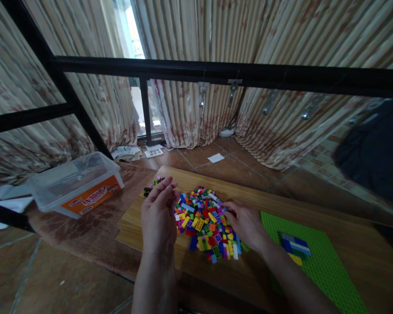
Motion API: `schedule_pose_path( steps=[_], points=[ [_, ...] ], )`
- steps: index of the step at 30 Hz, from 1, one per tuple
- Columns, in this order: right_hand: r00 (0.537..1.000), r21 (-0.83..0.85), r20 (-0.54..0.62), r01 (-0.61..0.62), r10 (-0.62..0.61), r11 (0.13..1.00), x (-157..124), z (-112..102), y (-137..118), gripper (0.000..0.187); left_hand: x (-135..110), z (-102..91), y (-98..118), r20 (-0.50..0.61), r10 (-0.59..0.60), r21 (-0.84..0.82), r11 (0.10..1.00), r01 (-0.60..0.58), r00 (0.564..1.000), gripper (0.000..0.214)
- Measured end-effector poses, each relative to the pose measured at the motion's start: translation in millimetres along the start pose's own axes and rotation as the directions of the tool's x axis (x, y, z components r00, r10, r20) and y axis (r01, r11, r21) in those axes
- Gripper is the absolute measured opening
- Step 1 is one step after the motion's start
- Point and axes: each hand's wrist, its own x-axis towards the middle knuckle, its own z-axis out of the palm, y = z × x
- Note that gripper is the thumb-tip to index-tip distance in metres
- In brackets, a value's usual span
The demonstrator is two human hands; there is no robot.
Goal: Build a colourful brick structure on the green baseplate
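Note:
A heap of small coloured bricks [205, 222] lies on a wooden board [347, 244]. My left hand [157, 216] is raised at the heap's left edge, fingers curled together in a pinch; what it holds, if anything, I cannot make out. My right hand [245, 223] rests on the heap's right side, fingers bent down among the bricks. Right of it lies a green baseplate [327, 270] carrying a small stack of blue, white, green and yellow bricks [295, 247]. A few dark and pink bricks [153, 184] sit at the board's far left corner.
A clear plastic box with an orange label [77, 183] stands on a brown mat [94, 231] to the left. A black metal frame [216, 72] crosses above. Patterned curtains hang behind; papers [140, 152] lie on the tiled floor. A dark cloth shape [376, 148] is at the right.

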Motion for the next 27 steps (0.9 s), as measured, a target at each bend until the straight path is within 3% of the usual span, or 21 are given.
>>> schedule_pose_path(
  steps=[5, 9, 14, 19, 24, 27],
  points=[
    [1.000, -0.027, -0.017, -0.005, 0.005, 1.000, 3, -4, -15, 0.023, 0, -3.4, 4, 0.012, 0.004, 0.001, 1.000, -0.004, 1.000, 0.029],
    [0.996, 0.004, -0.044, 0.073, -0.073, 0.997, 28, -1, -51, 0.024, 1, -5.6, 9, 0.016, 0.008, -0.007, 1.000, -0.008, 1.000, 0.028],
    [0.991, -0.020, 0.030, 0.128, -0.128, 0.992, 70, 27, -93, 0.027, 1, -9.5, 13, -0.012, 0.019, -0.029, 0.999, -0.020, 1.000, 0.025],
    [0.992, 0.034, 0.045, 0.116, -0.117, 0.993, 87, 49, -105, 0.019, 3, -14.3, 17, -0.029, 0.040, -0.018, 0.999, -0.040, 0.999, 0.024],
    [0.997, 0.204, -0.012, 0.075, -0.074, 0.976, 79, 32, -103, 0.018, 6, -18.9, 16, -0.012, 0.028, 0.048, 0.998, -0.027, 1.000, 0.028],
    [0.997, 0.362, -0.052, 0.064, -0.048, 0.930, 59, 7, -94, 0.027, 6, -18.5, 9, 0.067, -0.028, 0.261, 0.965, 0.009, 0.997, 0.031]
  ],
)
